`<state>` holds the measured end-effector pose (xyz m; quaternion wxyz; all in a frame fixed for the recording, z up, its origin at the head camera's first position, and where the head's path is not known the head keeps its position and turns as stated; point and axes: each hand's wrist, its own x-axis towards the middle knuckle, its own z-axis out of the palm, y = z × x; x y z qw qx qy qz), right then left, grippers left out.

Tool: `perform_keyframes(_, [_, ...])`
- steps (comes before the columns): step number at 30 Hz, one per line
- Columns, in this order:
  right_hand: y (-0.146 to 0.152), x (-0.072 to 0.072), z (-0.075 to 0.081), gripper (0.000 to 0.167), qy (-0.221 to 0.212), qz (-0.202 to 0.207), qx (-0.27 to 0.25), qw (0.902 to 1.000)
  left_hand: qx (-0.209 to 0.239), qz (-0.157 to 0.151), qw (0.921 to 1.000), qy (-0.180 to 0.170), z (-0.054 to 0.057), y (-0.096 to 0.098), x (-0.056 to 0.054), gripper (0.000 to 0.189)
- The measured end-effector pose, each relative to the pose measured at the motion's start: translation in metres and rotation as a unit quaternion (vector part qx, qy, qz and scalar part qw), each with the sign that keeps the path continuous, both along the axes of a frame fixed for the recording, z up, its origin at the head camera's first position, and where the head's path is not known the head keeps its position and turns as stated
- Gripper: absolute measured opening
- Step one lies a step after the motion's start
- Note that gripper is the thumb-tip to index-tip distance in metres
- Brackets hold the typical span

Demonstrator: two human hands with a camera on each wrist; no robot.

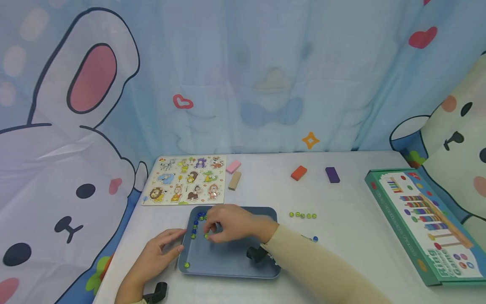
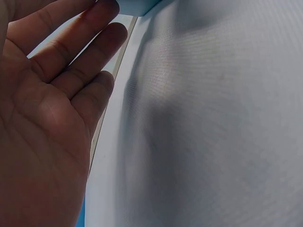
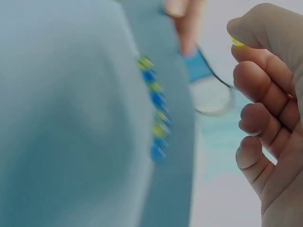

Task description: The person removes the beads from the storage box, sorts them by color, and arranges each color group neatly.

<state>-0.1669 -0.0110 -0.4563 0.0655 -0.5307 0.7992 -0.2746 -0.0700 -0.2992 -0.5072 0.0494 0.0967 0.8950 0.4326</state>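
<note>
Between thumb and forefinger, my right hand [image 1: 235, 223] pinches a yellow-green marble [image 3: 237, 42] above the left part of a blue-grey tray [image 1: 228, 261]. Blue and yellow-green marbles [image 3: 158, 99] form a line along the tray's side, bending at the top left corner in the head view. A lone green marble [image 1: 187, 265] lies in the tray's lower left corner. My left hand [image 1: 155, 253] is at the tray's left edge, its fingers loosely extended and fingertips at the rim. The left wrist view shows this palm [image 2: 42, 123] with nothing in it.
Right of the tray lie a row of several green marbles [image 1: 302, 215] and a blue marble [image 1: 315, 239]. Behind it are an animal puzzle board [image 1: 184, 180] and pink [image 1: 233, 166], tan [image 1: 234, 180], orange [image 1: 298, 172] and purple [image 1: 332, 175] blocks. A green-edged box [image 1: 429, 228] stands far right.
</note>
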Motion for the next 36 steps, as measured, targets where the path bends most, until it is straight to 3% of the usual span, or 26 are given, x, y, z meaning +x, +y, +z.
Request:
perform_keyframes(8, [0.065, -0.005, 0.021, 0.006, -0.009, -0.103, -0.064, 0.9926, -0.017, 0.004, 0.9998, -0.003, 0.001, -0.001, 0.001, 0.048])
perform_keyframes(15, [0.124, -0.005, 0.022, 0.010, 0.015, -0.176, -0.082, 0.9809, -0.020, 0.002, 0.9998, 0.000, 0.003, -0.001, 0.001, 0.048])
perform_keyframes(19, [0.163, -0.004, 0.021, 0.016, 0.034, -0.229, -0.085, 0.9692, -0.017, -0.003, 0.9998, 0.004, 0.002, -0.002, 0.001, 0.047])
perform_keyframes(25, [0.218, -0.001, 0.009, 0.016, 0.050, -0.311, -0.041, 0.9481, -0.019, 0.003, 0.9998, 0.001, 0.003, 0.000, 0.003, 0.046])
perform_keyframes(31, [0.260, 0.008, -0.013, 0.012, -0.003, -0.385, 0.025, 0.9224, -0.017, 0.005, 0.9998, -0.001, 0.002, 0.001, 0.003, 0.046])
perform_keyframes(36, [0.282, 0.015, -0.033, 0.011, -0.035, -0.418, 0.056, 0.9060, -0.009, 0.002, 1.0000, 0.000, 0.001, 0.001, 0.003, 0.046])
